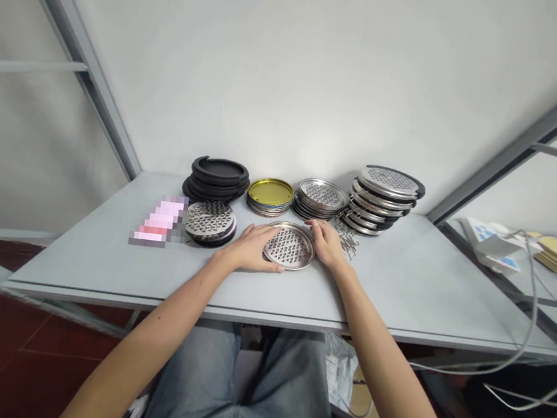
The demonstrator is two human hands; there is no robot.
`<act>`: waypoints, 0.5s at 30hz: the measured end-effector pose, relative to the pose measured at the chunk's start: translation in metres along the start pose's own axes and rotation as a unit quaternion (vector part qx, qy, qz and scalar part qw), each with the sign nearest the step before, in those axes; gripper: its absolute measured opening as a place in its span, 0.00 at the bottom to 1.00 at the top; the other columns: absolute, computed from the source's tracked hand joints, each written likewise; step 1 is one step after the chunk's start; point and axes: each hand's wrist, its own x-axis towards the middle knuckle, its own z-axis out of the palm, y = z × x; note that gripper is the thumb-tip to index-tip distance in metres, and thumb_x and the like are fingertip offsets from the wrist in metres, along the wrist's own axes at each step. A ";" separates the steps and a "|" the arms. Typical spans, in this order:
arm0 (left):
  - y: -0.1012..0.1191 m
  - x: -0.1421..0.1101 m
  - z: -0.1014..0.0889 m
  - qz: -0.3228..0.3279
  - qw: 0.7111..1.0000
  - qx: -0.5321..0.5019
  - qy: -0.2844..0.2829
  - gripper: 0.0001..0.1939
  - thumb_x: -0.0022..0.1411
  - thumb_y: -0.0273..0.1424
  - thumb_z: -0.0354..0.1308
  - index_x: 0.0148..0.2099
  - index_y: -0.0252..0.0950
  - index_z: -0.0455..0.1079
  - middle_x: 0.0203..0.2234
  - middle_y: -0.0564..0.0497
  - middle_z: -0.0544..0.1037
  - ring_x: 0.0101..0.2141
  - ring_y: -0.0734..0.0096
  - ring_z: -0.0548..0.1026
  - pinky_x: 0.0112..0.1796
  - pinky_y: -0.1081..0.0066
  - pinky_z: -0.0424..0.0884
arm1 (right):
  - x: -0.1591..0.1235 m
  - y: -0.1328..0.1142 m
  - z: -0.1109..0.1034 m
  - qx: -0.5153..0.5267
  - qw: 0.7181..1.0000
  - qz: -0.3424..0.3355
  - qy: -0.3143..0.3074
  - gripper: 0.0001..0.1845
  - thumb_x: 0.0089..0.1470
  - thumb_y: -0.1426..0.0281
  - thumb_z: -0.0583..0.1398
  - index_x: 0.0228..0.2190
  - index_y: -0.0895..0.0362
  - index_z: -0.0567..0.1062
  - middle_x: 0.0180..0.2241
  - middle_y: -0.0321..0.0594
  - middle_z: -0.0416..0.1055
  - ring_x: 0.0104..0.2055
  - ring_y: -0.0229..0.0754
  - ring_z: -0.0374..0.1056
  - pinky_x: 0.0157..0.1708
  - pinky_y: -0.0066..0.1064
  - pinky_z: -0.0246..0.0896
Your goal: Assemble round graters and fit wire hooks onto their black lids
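A round perforated steel disc (289, 247) with a raised rim lies on the tabletop in front of me. My left hand (250, 247) rests over its left edge, with fingers curving along the rim. My right hand (327, 243) grips its upper right edge. A stack of perforated discs (209, 222) stands just beyond my left hand. A loose pile of thin wire clips (346, 239) lies beside my right hand.
A pale grey table (399, 296) stands against a white wall. Along the back are black rings (216, 178), gold-faced round lids (270, 193), and two stacks of perforated discs (321, 197) (385, 198). A pixelated pink object (160, 221) lies at left. Cables (531, 311) run at right.
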 end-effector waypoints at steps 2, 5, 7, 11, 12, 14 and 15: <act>0.001 0.000 0.000 -0.001 1.000 -0.004 0.007 0.54 0.47 0.55 0.62 0.68 0.40 0.43 0.65 0.42 0.54 0.64 0.52 0.52 0.62 0.52 0.44 | 0.000 -0.001 -0.001 -0.006 1.000 -0.004 -0.008 0.29 0.63 0.54 0.44 0.38 0.58 0.77 0.42 0.49 0.74 0.46 0.48 0.69 0.49 0.39 0.60; 0.003 0.000 -0.001 -0.010 1.000 -0.008 0.019 0.55 0.47 0.53 0.62 0.69 0.41 0.39 0.65 0.42 0.53 0.64 0.50 0.50 0.61 0.51 0.45 | 0.001 -0.002 -0.002 -0.018 0.999 -0.012 -0.027 0.27 0.63 0.56 0.45 0.36 0.58 0.77 0.40 0.48 0.75 0.44 0.48 0.69 0.47 0.38 0.60; 0.004 0.000 -0.001 -0.013 1.000 -0.006 0.028 0.55 0.47 0.51 0.63 0.69 0.41 0.39 0.65 0.42 0.52 0.65 0.48 0.48 0.62 0.50 0.44 | 0.001 -0.004 -0.002 -0.029 0.999 -0.017 -0.041 0.25 0.63 0.57 0.46 0.36 0.58 0.77 0.39 0.48 0.75 0.43 0.48 0.69 0.46 0.37 0.61; 0.005 -0.001 -0.001 -0.002 0.999 0.007 0.040 0.54 0.48 0.51 0.62 0.69 0.40 0.40 0.65 0.43 0.50 0.65 0.50 0.45 0.62 0.53 0.44 | 0.000 -0.007 -0.002 -0.039 0.998 -0.017 -0.055 0.22 0.62 0.59 0.49 0.37 0.59 0.77 0.40 0.48 0.76 0.43 0.49 0.69 0.45 0.38 0.61; 0.004 -0.001 -0.001 -0.006 0.999 0.010 0.038 0.54 0.48 0.52 0.62 0.69 0.40 0.40 0.65 0.43 0.50 0.65 0.50 0.45 0.62 0.52 0.44 | -0.001 -0.008 -0.002 -0.039 0.998 -0.013 -0.056 0.21 0.62 0.60 0.49 0.38 0.59 0.77 0.40 0.48 0.76 0.43 0.49 0.70 0.45 0.38 0.61; 0.003 -0.002 0.000 -0.020 0.999 0.019 0.033 0.55 0.48 0.54 0.61 0.69 0.40 0.39 0.66 0.43 0.49 0.65 0.48 0.45 0.62 0.51 0.44 | -0.002 -0.010 -0.002 -0.035 0.998 0.000 -0.058 0.20 0.61 0.60 0.51 0.39 0.58 0.77 0.41 0.47 0.76 0.43 0.49 0.70 0.44 0.38 0.62; 0.002 -0.002 0.000 -0.027 0.999 0.024 0.031 0.55 0.48 0.55 0.60 0.69 0.40 0.38 0.66 0.42 0.49 0.65 0.47 0.45 0.62 0.50 0.43 | -0.002 -0.010 -0.002 -0.029 0.998 0.008 -0.057 0.19 0.60 0.60 0.52 0.40 0.58 0.77 0.42 0.47 0.76 0.43 0.48 0.71 0.44 0.37 0.62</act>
